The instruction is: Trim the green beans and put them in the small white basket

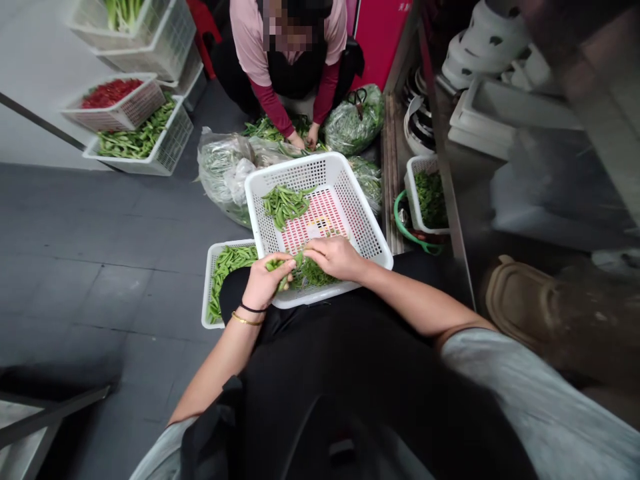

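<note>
From my end I'm seeing the left hand (267, 277) curling its fingers around a few green pods (274, 265), the thumb pressing them against the fingers. The right hand (337, 257) is meeting it from the right, thumb and forefinger pinching at the end of a pod, its other fingers folding inward; what those are covering, I can't tell. Both hands are working above the near side of a large white basket (361, 220), which is resting at the wearer's lap. Below the hands, a heap of thin green trimmings (315, 275) is lying against the near wall, while a loose pile of pods (285, 207) is sitting apart from it toward the far left. Near left, a smaller white basket (207, 293) is standing on the floor, holding many more pods. On the far side, a co-worker (240, 33) in a pink top is crouching and handling greens, with plastic bags of greens (225, 170) lying to either side. Far left, red peppers (111, 93) are filling a basket above another one of green pods.
</note>
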The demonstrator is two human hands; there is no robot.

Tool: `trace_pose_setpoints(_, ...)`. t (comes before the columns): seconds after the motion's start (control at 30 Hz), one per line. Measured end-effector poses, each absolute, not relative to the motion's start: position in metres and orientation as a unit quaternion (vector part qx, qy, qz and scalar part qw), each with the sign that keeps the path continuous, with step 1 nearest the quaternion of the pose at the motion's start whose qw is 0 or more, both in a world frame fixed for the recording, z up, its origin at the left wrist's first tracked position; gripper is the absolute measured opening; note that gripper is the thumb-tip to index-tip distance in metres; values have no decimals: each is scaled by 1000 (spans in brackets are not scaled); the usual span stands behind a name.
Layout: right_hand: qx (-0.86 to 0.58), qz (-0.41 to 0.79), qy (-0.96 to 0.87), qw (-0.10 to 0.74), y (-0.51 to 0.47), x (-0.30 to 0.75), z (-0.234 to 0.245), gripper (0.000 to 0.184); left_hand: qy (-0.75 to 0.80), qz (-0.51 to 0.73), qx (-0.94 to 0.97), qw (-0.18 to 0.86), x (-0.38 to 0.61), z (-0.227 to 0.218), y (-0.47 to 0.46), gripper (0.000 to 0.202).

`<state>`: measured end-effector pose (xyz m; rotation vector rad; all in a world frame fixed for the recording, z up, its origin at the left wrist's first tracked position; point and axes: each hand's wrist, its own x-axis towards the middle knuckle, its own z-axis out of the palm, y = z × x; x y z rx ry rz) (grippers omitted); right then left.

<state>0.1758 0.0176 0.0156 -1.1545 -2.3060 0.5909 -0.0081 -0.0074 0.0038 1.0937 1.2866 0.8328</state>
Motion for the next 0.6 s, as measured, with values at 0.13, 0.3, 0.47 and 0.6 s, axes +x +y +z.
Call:
trace_pose_setpoints(0.13, -475, 323, -721, 388, 22, 140, 3, 24, 452, 494, 233, 706, 2, -6, -6, 29)
trace_pose_setpoints(0.3, -446, 334, -781, 283, 38, 144, -16, 25, 407, 615, 175, 653, -61, -2, 24, 26)
trace_pose_setpoints(0.47, -444, 293, -840, -104, 76, 193, -37, 34, 639, 583, 191, 464, -172, -57, 53, 23)
trace_pose_setpoints(0.6, -511, 205, -826, -122, 131, 188, -56, 38, 784, 417, 152, 435, -218, -125, 56, 25)
